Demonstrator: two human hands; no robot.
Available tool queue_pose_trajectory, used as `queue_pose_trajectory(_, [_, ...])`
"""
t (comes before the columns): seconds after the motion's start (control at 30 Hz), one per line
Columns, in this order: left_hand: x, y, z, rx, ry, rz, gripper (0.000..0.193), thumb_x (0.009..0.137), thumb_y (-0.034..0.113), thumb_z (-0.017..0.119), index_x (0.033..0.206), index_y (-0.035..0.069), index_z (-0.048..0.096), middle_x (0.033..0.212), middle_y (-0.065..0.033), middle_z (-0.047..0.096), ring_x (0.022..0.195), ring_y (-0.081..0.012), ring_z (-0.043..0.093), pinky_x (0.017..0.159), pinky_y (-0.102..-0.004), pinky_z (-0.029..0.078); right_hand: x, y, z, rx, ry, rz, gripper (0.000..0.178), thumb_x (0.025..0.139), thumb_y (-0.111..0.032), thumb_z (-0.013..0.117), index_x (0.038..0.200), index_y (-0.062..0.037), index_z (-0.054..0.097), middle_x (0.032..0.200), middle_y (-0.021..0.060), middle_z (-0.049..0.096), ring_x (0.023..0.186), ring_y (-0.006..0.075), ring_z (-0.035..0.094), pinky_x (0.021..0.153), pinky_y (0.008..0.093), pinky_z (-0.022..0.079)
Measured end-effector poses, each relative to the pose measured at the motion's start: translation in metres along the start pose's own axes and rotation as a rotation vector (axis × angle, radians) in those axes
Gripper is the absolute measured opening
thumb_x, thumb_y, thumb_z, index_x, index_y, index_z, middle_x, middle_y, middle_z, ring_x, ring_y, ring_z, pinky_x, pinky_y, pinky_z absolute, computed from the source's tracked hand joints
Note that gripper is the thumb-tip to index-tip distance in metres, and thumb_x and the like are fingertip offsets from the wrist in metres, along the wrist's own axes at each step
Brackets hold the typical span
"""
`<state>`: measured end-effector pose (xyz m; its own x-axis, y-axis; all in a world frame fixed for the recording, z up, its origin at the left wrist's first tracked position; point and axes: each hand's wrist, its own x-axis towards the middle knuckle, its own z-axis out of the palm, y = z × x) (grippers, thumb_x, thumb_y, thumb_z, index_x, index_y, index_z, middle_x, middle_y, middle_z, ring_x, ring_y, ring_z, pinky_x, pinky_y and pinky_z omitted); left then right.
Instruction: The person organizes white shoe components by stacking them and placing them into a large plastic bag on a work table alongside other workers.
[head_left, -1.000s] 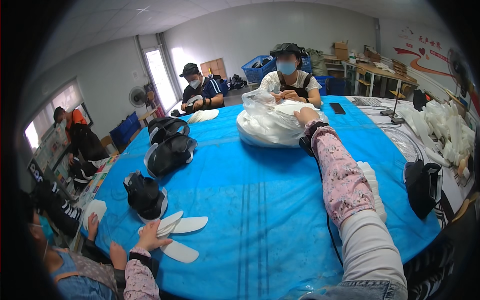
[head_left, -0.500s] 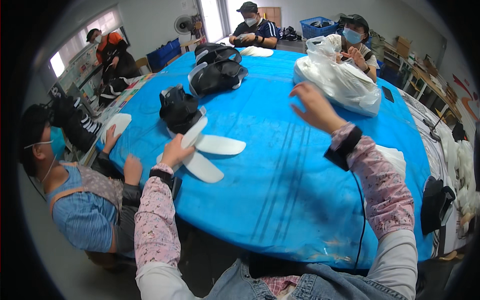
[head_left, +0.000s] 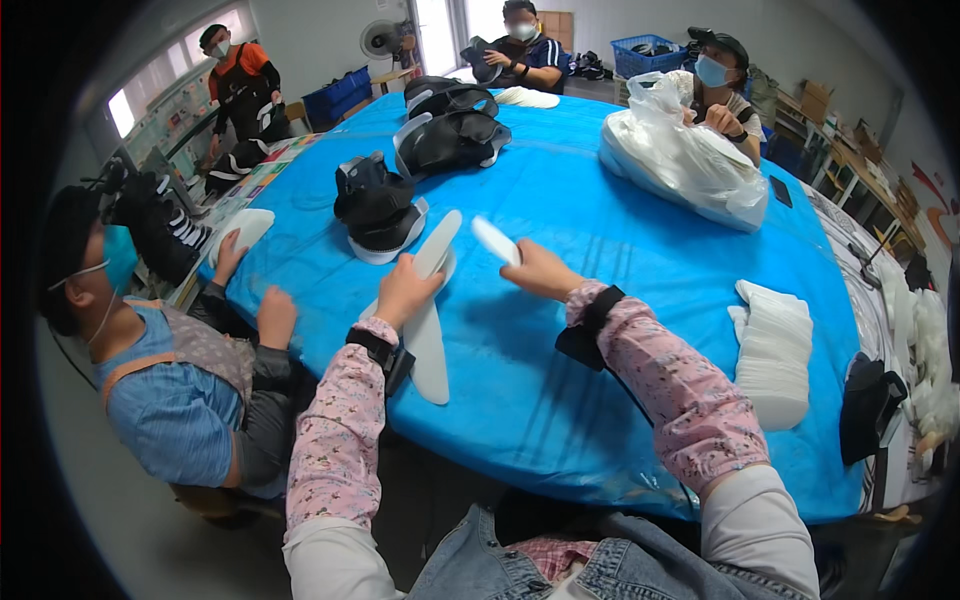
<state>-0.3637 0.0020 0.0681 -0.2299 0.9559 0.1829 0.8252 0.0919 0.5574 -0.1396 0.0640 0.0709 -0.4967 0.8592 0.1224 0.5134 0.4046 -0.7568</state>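
The left hand (head_left: 403, 292) has its fingers closed round a flat white insole (head_left: 438, 243), a long, thin, smooth-faced piece with a rounded tip that slants up and away over the table; further white pieces of the same shape fan out under and beside this hand, one long blade (head_left: 430, 360) running toward the near table edge, though whether the fingers pinch that one too cannot be told. The right hand (head_left: 545, 272) pinches the near end of another white insole (head_left: 494, 240), slightly blurred, its free end pointing up and left toward the first, the two apart. Both forearms wear pink floral sleeve covers (head_left: 335, 440), gathered cloth with black straps (head_left: 603, 308) at the wrists. Beneath lies a glossy, creased blue plastic sheet (head_left: 540, 430) with dark stripes. Just beyond the left hand, a black shoe upper (head_left: 372, 200) with a pale grey rim stands in the way on that side, and more curved black uppers (head_left: 455, 142) sit behind it. Farther off, to the right, a crumpled translucent plastic bag (head_left: 685, 165) bulges with white contents, near a dark phone (head_left: 781, 191). Nearer, right of the right forearm, overlapping white insoles form a ridged stack (head_left: 775, 355). At the left, a neighbour's hand (head_left: 230, 255) rests against a white insole (head_left: 247, 228).
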Motion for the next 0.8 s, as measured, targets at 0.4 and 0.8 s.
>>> queue_pose_trajectory(0.4, [0.041,0.006,0.016,-0.630,-0.074,-0.183,0.053,0.071,0.050,0.057,0.084,-0.001,0.055,0.073,-0.0075,0.055,0.063,-0.0146,0.052,0.054,-0.0275,0.042,-0.038,-0.047,0.041,0.606,-0.202,0.106,0.033,0.074,-0.010,0.048,0.106,-0.0016,0.042,0.092,0.0088,0.052,0.086,0.0164,0.048,0.074,0.0289,0.039])
queue_pose_trajectory(0.8, [-0.026,0.164,0.073,-1.392,-0.551,-0.303,0.056,0.079,0.052,0.046,0.111,0.006,0.043,0.101,-0.0121,0.052,0.090,-0.0235,0.051,0.080,-0.0371,0.040,-0.059,0.015,-0.036,1.058,-0.190,0.141,0.048,0.081,-0.049,0.042,0.115,-0.0146,0.042,0.108,0.0092,0.050,0.092,0.0231,0.050,0.079,0.0365,0.042])
